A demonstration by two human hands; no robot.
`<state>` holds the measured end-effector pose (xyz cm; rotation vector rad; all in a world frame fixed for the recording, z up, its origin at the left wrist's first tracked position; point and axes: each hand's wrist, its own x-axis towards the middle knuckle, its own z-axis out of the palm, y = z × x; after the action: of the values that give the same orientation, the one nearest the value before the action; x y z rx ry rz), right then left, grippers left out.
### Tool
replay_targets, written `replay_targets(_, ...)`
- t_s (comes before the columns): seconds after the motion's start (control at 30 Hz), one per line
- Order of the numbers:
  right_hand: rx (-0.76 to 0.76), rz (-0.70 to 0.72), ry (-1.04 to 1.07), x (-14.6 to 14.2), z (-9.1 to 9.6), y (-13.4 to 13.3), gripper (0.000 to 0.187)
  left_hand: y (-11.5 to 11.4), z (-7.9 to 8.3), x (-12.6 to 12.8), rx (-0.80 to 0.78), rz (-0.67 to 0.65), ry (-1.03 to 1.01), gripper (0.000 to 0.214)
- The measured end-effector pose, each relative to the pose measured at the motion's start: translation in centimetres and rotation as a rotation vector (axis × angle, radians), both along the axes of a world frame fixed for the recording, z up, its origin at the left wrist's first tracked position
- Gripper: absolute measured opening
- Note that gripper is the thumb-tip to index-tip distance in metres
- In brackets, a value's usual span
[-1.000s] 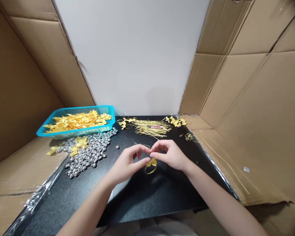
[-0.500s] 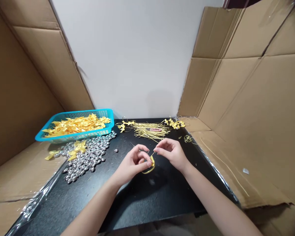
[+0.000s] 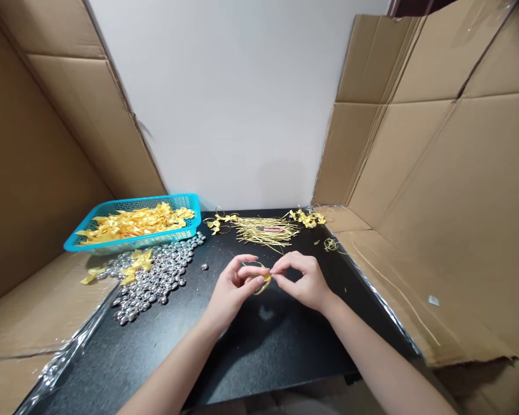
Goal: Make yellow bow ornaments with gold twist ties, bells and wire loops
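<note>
My left hand (image 3: 231, 288) and my right hand (image 3: 305, 281) meet over the middle of the black table (image 3: 242, 346). Between their fingertips they pinch a small yellow ribbon bow (image 3: 263, 278) with a thin gold loop. Both hands have their fingers closed on it. A heap of silver beads (image 3: 155, 276) lies to the left of my left hand. Behind the hands, at the table's far edge, lies a bundle of gold wire ties (image 3: 266, 229).
A blue basket (image 3: 112, 245) full of yellow bows stands at the back left. Loose yellow bows (image 3: 136, 262) lie on the beads, more bows (image 3: 307, 218) at the back right. Cardboard walls (image 3: 436, 173) enclose both sides; a white wall stands behind.
My right hand has come back to the left hand after drawing the gold tie away to the right. The bow has risen slightly between the fingertips.
</note>
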<state>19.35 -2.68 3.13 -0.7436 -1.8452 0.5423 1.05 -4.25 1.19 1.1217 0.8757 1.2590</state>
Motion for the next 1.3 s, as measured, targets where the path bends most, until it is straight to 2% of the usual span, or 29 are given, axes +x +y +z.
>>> replay_targets(0.2,0.020,0.013,-0.027,0.2,0.0,0.1,0.011,-0.2,-0.3,0.2,0.003,0.011,0.042,0.048)
replay_targets(0.4,0.016,0.041,-0.071,0.5,-0.1,0.3,0.009,-0.7,-0.3,0.8,0.101,0.084,0.201,0.032)
replay_targets(0.57,-0.029,0.073,-0.083,0.2,-0.3,0.3,0.007,-0.6,-0.5,0.8,0.188,0.124,0.325,0.028)
replay_targets(0.8,-0.130,0.081,-0.008,-0.4,-0.3,0.6,0.004,-0.3,0.1,0.8,0.212,0.099,0.302,0.025)
replay_targets(0.93,-0.140,0.142,-0.024,-0.3,1.6,1.8,0.009,1.4,2.0,0.1,0.237,0.031,0.275,0.026)
replay_targets(1.13,-0.118,0.194,-0.076,-0.6,5.3,5.8,0.014,6.0,5.5,-0.9,0.307,-0.062,0.222,0.022)
replay_targets(1.3,-0.102,0.142,-0.065,-1.4,6.4,9.5,0.019,10.0,6.8,-1.3,0.346,-0.044,0.246,0.022)
